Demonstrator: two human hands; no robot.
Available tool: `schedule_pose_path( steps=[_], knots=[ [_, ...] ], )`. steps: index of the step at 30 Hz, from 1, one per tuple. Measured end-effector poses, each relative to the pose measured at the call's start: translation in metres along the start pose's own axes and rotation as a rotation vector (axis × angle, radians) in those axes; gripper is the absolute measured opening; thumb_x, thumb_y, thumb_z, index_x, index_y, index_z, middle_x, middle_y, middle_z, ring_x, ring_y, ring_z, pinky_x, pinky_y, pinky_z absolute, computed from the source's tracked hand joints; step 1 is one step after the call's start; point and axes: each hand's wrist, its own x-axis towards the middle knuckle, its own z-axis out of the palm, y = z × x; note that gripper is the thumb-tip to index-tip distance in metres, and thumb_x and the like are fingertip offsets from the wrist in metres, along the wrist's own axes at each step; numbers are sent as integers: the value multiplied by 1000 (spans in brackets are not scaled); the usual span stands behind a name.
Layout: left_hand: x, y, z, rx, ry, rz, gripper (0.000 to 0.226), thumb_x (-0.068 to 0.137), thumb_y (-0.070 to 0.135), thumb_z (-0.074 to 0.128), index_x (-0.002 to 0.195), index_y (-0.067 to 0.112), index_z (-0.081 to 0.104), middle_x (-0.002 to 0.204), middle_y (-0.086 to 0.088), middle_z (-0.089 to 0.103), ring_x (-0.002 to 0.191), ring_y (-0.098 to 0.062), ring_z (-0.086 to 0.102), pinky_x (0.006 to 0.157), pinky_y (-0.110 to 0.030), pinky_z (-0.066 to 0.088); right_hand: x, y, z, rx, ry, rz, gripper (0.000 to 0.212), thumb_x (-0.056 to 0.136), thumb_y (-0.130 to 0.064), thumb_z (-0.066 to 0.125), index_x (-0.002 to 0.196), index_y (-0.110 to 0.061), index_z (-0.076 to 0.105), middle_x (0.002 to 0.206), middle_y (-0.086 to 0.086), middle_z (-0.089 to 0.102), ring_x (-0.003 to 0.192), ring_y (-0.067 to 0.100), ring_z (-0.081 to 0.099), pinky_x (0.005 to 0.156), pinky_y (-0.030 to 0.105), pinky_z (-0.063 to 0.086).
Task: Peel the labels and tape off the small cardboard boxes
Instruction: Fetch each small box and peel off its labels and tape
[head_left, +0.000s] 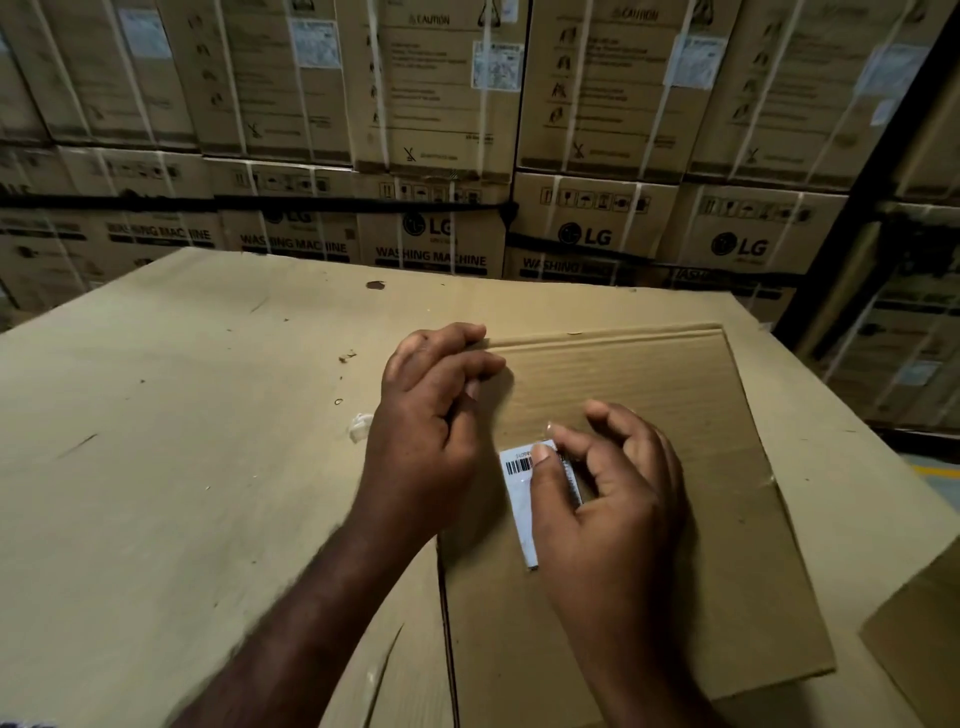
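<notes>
Behind the worktop, whose top is plain brown cardboard, rises a wall of stacked washing-machine cartons bound with white straps. A dark upright post stands right. Grey floor with a yellow line shows beyond the worktop's right edge. The light is dim.

Open cardboard worktop left of flattened box; wall of stacked cartons behind.

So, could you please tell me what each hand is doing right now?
Left hand: grips corner of flattened box.
Right hand: pinches the barcode label.
</notes>
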Motion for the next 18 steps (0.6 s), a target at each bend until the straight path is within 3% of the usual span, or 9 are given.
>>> schedule_pose_path(
  steps=[5,8,11,18],
  knots=[
    [-3,2,-1,-17,-10,-2,32,94,20,46,115,22,70,138,11,56,139,-17,38,115,-39,34,6,2,-3,-7,23,25,13,81,-28,68,88,-20,76,107,-2,65,108,21,56,88,52,49],
    [-7,6,-1,-27,-11,11,37,92,28,42,116,23,69,139,11,56,139,-17,37,115,-38,34,8,1,-7,-66,40,16,19,83,-30,67,95,-19,76,105,-2,66,106,23,57,87,52,49],
    [-10,7,-2,-21,-4,22,37,92,27,43,116,20,70,139,8,57,139,-20,39,116,-32,31,4,-2,-9,-163,29,-45,25,85,-30,66,106,-21,76,111,1,65,107,27,58,86,50,48],
    [-18,12,-3,-16,0,48,35,91,23,45,114,19,70,139,8,56,139,-19,38,114,-18,26,-8,8,-14,-185,42,-227,19,89,-19,68,105,-15,77,107,8,65,102,28,60,81,52,47]
  ],
)
